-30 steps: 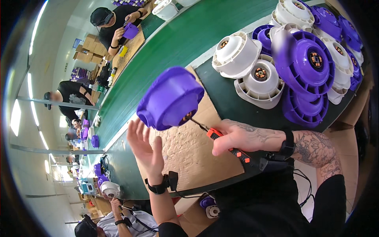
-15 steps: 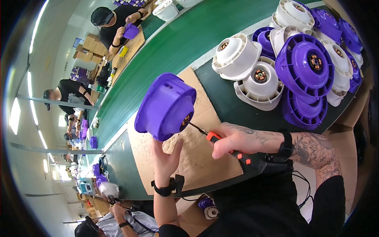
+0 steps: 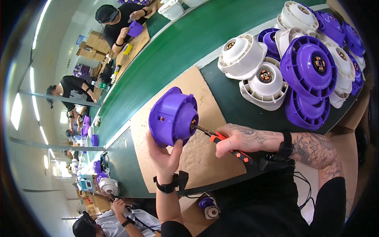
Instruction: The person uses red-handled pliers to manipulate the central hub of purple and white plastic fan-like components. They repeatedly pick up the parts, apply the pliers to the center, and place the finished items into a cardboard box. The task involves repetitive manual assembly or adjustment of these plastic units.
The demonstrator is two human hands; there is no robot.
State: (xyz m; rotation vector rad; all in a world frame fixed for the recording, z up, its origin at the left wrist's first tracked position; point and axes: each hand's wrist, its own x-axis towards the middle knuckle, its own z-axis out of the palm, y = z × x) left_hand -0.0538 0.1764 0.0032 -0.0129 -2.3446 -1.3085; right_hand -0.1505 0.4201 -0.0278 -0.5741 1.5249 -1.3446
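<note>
My left hand (image 3: 164, 156) holds a purple plastic housing (image 3: 165, 118) from below, fingers behind it and thumb along its near side. The housing is tilted above the cardboard sheet, its domed end turned right. Copper coils show in the hole at the dome's centre. My right hand (image 3: 237, 139) is wrapped round the orange-and-black handles of a pair of pliers (image 3: 219, 138). Their narrow metal tip reaches the coil hole; whether the jaws grip anything there is too small to tell.
Under my hands lies a cardboard sheet (image 3: 201, 166) on the green table. White housings (image 3: 241, 55) and purple housings (image 3: 310, 67) are piled at the right. Beyond runs a green conveyor belt (image 3: 189, 43). Co-workers (image 3: 122, 25) sit across it, and another person (image 3: 118, 219) works at lower left.
The purple housing has shifted slightly right and down and turned, showing a side slot. The pliers' tip has moved further into the coil hole. A co-worker at lower left has lowered a white housing.
</note>
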